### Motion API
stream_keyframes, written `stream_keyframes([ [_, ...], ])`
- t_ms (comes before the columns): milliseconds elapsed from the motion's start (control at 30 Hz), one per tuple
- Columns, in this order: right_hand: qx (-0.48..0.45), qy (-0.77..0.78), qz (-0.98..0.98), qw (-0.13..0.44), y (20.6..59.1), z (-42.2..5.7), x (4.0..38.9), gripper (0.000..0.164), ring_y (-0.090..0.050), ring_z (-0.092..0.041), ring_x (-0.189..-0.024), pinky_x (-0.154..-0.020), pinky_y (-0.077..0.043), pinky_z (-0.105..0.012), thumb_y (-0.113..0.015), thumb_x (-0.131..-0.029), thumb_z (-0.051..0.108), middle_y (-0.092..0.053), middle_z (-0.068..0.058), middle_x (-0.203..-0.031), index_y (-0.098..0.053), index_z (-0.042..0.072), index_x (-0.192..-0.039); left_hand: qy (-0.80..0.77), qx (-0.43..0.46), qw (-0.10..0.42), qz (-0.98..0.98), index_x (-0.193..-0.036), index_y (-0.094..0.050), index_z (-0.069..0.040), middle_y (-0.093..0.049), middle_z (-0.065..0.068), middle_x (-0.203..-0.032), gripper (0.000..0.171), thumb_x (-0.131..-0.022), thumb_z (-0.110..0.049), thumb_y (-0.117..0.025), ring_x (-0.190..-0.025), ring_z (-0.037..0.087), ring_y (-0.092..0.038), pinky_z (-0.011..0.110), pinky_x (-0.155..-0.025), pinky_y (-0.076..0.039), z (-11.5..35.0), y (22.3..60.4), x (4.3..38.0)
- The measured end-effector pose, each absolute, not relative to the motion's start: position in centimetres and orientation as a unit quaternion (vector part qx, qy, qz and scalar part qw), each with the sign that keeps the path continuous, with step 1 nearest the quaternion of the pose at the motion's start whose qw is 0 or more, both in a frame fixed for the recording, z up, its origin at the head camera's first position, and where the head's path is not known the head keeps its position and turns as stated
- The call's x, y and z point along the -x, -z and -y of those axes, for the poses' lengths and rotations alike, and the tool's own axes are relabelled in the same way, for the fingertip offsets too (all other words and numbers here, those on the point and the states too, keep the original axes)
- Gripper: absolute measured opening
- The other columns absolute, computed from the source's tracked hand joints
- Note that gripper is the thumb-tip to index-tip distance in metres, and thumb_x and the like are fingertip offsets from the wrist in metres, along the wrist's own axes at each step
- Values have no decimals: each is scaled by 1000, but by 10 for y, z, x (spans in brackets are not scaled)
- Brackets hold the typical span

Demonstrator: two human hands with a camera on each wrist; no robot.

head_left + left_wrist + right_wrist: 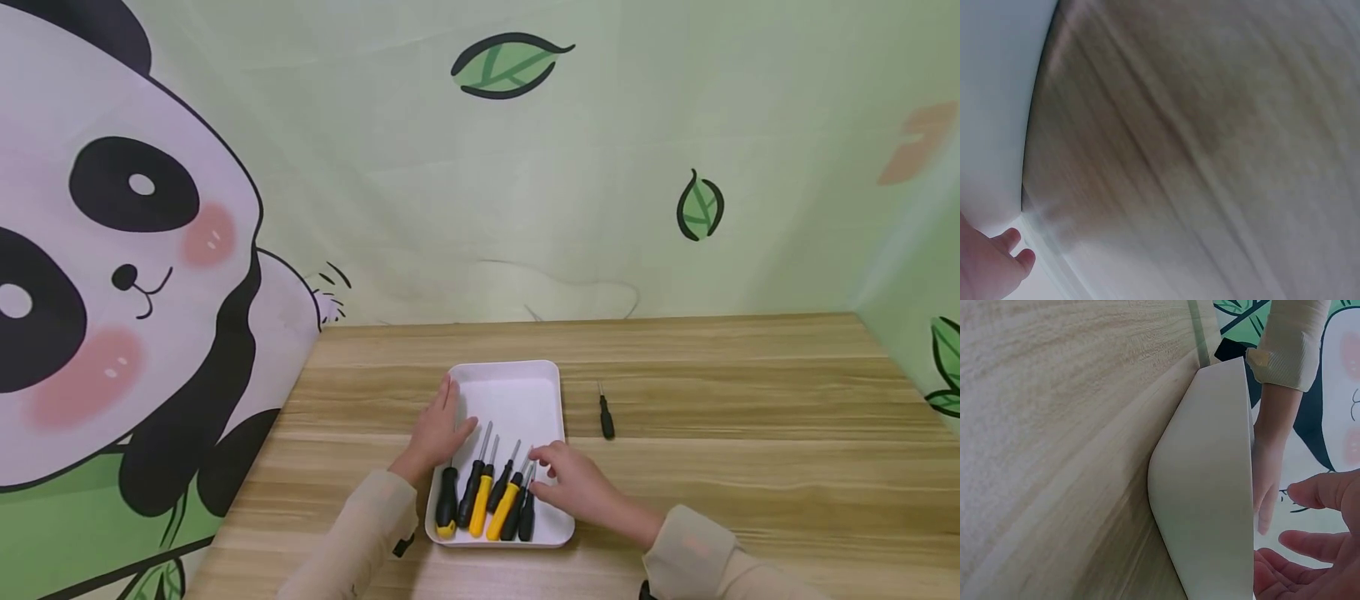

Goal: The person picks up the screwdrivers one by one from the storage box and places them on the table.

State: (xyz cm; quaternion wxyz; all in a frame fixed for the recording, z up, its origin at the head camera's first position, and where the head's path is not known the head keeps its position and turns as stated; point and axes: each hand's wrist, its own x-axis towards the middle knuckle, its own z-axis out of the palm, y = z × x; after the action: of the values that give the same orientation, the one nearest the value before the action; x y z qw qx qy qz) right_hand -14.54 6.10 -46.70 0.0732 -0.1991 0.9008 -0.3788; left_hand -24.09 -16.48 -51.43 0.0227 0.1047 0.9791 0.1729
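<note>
A white tray (510, 393) holds several screwdrivers side by side near its front end. At the left lies a thick black screwdriver (447, 497) with a yellow butt. Yellow-handled screwdrivers (481, 505) lie among black-handled ones (470, 496), shafts pointing away from me. My left hand (437, 429) rests along the tray's left rim with its fingers extended. Over the tray's right side reaches my right hand (573, 482), thumb and fingers apart, close above the shafts of the rightmost screwdrivers (527, 515). In the right wrist view nothing shows between the fingers (1313, 545).
One small black screwdriver (607, 418) lies alone on the wooden table (750, 417), right of the tray. Behind the table hangs a pale green backdrop (600, 150) printed with leaves and a panda (172, 275). Another backdrop panel borders the right side.
</note>
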Motion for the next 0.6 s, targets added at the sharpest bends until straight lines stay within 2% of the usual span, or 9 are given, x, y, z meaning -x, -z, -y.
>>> stream_keyframes([
  [267, 232, 353, -902, 86, 467, -59, 146, 34, -55, -21, -77, -63, -46, -30, -66, -74, 11, -60, -14, -94, -59, -2, -105, -172, -110, 16, -979, -141, -12, -2, -6, 13, -149, 75, -88, -42, -46, -130, 32, -26, 48, -103, -27, 165, 515, 241],
  [433, 257, 312, -912, 71, 470, -57, 147, 28, -53, -15, -74, -62, -44, -27, -65, -74, 14, -61, -9, -89, -61, 2, -98, -175, -116, 13, -978, -141, -13, -1, -5, 13, -149, 75, -88, -41, -47, -130, 33, -27, 47, -103, -27, 166, 514, 241],
  [600, 264, 282, -918, 91, 473, -56, 149, 25, -52, -12, -72, -61, -44, -26, -65, -75, 18, -61, -5, -85, -62, 4, -96, -170, -116, 14, -978, -141, -13, -1, -5, 13, -149, 74, -88, -41, -46, -130, 33, -27, 45, -104, -27, 166, 515, 241],
])
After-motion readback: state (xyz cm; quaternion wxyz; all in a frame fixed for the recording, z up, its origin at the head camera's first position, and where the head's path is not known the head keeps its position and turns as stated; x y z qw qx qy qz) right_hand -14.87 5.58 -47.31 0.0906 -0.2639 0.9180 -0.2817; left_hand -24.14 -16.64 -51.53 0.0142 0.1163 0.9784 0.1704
